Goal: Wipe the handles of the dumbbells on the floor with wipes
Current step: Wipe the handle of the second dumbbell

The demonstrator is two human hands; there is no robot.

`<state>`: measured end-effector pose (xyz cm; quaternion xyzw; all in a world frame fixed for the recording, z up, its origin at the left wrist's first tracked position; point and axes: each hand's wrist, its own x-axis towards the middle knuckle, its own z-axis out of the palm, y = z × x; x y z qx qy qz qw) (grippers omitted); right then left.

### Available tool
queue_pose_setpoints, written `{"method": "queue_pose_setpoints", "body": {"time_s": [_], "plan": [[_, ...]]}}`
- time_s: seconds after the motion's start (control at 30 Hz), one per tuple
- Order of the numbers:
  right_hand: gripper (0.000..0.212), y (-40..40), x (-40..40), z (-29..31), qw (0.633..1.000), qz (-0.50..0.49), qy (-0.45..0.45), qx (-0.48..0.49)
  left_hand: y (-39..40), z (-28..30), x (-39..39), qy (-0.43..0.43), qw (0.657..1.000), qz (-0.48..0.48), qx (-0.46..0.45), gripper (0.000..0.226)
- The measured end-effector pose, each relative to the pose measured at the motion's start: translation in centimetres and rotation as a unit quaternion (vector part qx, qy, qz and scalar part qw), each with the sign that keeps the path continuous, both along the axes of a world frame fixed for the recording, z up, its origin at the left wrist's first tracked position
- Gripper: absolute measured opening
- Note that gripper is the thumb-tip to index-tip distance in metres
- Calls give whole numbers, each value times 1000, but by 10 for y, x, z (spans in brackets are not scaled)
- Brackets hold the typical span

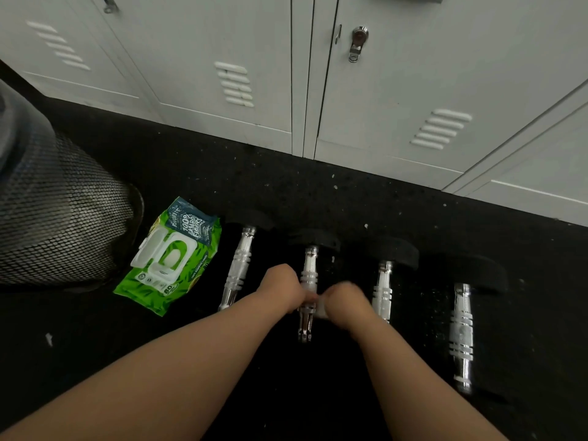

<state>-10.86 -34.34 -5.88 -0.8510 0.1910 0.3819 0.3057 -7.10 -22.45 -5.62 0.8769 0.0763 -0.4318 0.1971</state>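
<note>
Four dumbbells lie side by side on the black floor [318,192], chrome handles running near to far, dark heads at the far ends close to the grey lockers [381,90].

1. Second dumbbell from the left [309,275]: this is the one under my hands. Its handle runs between them, with the near end of the chrome bar showing below my wrists.
2. Left hand [281,289]: set against the left side of that handle at mid-length. The fingers are curled around the bar and grip it.
3. Right hand [345,302]: set just right of the same handle, blurred. The fingers are curled and pinch a white wipe [321,311], which shows as a small pale patch touching the bar between my two hands.
4. Leftmost dumbbell [240,265]: lies just left of my left hand, apart from it.
5. Third dumbbell [383,291]: lies just right of my right hand.
6. Fourth dumbbell [461,335]: lies farthest right, nearer to me than the others.
7. Wipes pack [171,256]: green, flat on the floor left of the leftmost dumbbell, its white lid flipped open.
8. Mesh bin [54,211]: stands at the far left, just beside the pack.
</note>
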Motion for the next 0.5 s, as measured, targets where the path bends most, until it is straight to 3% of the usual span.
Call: {"method": "queue_pose_setpoints", "body": {"time_s": [0.07,0.13,0.23,0.37,0.43,0.5], "plan": [[25,0,9,9,985,-110,-132,13,3,0,-2,2,1000,11,-8,36],[26,11,9,14,968,-111,-223,26,5,1,-4,-15,1000,11,-8,29],[21,28,-6,2,970,5,-239,49,9,4,-7,-37,999,-9,-13,16],[27,27,-24,-2,972,71,-222,35,17,3,-12,25,998,-40,-42,19],[26,22,-26,3,972,76,-218,47,20,2,-12,58,992,68,-89,7],[27,16,-18,7,964,23,-261,36,21,2,-5,69,957,235,-153,10]]}}
